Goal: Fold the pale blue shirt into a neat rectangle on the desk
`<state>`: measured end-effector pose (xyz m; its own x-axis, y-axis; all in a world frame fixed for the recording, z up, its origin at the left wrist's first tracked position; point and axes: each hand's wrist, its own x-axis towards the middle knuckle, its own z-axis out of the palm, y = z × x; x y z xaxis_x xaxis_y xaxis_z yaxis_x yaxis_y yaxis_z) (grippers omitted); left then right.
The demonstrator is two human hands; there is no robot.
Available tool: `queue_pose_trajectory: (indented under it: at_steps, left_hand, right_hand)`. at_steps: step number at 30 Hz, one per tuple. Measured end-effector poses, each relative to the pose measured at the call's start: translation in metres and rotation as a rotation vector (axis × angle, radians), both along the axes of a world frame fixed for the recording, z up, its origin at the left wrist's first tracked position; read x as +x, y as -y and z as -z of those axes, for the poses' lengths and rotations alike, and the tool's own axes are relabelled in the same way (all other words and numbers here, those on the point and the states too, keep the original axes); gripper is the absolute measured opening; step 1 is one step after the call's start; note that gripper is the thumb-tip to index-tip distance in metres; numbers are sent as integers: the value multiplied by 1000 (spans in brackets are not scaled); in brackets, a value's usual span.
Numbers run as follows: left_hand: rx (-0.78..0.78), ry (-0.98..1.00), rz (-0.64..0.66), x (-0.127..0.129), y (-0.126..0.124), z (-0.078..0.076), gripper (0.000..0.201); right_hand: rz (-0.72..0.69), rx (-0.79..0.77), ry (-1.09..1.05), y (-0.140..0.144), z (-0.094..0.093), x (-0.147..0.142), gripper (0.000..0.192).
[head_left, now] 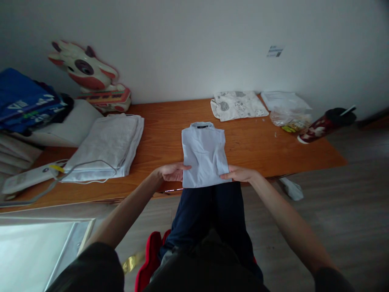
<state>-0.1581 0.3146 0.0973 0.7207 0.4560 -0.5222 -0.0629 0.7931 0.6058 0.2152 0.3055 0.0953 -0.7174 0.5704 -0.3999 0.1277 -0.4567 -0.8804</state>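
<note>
A pale blue shirt (204, 153), folded into a narrow rectangle with its collar at the far end, lies on the wooden table (170, 121) near the front edge. My left hand (173, 172) grips the shirt's near left corner. My right hand (238, 174) holds the near right corner, fingers on top of the cloth. Both hands sit at the table's front edge, above my dark trousers.
A folded white towel stack (107, 144) lies left, with a white cable and remote (30, 178) beside it. A patterned folded cloth (237, 104), plastic bags (288, 113) and a dark red tumbler (326, 123) lie right. A cow toy (88, 75) stands at the wall.
</note>
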Motion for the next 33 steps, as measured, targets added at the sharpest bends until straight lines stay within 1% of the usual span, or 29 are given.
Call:
queue_pose_trajectory:
  at_steps: [2, 4, 6, 8, 10, 12, 15, 17, 18, 20, 22, 23, 26, 27, 28, 29, 30, 31, 33]
  left_hand:
    - [-11, 3, 4, 0, 1, 1, 38]
    - [-16, 31, -23, -1, 2, 2, 40]
    - [11, 76, -120, -1, 0, 1, 42]
    - [67, 109, -260, 0, -7, 0, 40]
    - [108, 112, -378, 3, -22, -1, 37]
    - [124, 94, -455, 8, -42, -3, 35]
    - [146, 22, -549, 20, -74, -5, 35]
    - [153, -60, -608, 29, -94, -5, 38]
    - [159, -104, -650, 34, -102, -4, 39]
    - [179, -174, -747, 41, -115, -1, 42]
    - [216, -206, -839, 44, -122, 3, 44]
    - [232, -210, -866, 45, -123, 5, 43]
    - [264, -213, -901, 43, -121, 9, 40]
    - [270, -208, -895, 41, -119, 10, 40]
    - [272, -193, -872, 40, -118, 10, 39]
    - [266, -172, -841, 38, -117, 9, 39]
    - [253, -148, -806, 37, -117, 8, 39]
    - [236, -127, -777, 36, -117, 7, 38]
    - [207, -107, -755, 35, -118, 6, 38]
  right_hand:
    - [-3, -30, -27, 0, -2, 1, 63]
    - [13, -81, -71, 1, -4, 2, 62]
    - [91, -150, -120, 0, -4, 1, 62]
    - [229, -208, -158, -3, -2, -1, 56]
    - [350, -226, -171, -6, 0, -6, 49]
    - [395, -196, -158, -8, -2, -9, 52]
    - [341, -122, -133, -9, -7, -11, 71]
    - [325, -92, -141, -9, -9, -10, 80]
    - [339, -86, -146, -9, -9, -10, 80]
    - [413, -85, -138, -8, -6, -10, 73]
    - [464, -74, -112, -5, -1, -10, 67]
    - [466, -59, -98, -3, 1, -10, 67]
    - [399, 16, -76, -1, -1, -7, 77]
    - [366, 25, -70, -3, -3, -5, 77]
    - [349, 23, -64, -8, -5, -5, 72]
    - [361, 17, -56, -15, -7, -5, 63]
    - [409, 18, -46, -24, -9, -6, 53]
    - [488, 30, -32, -34, -9, -8, 45]
    - [663, 85, 9, -57, -10, -15, 41]
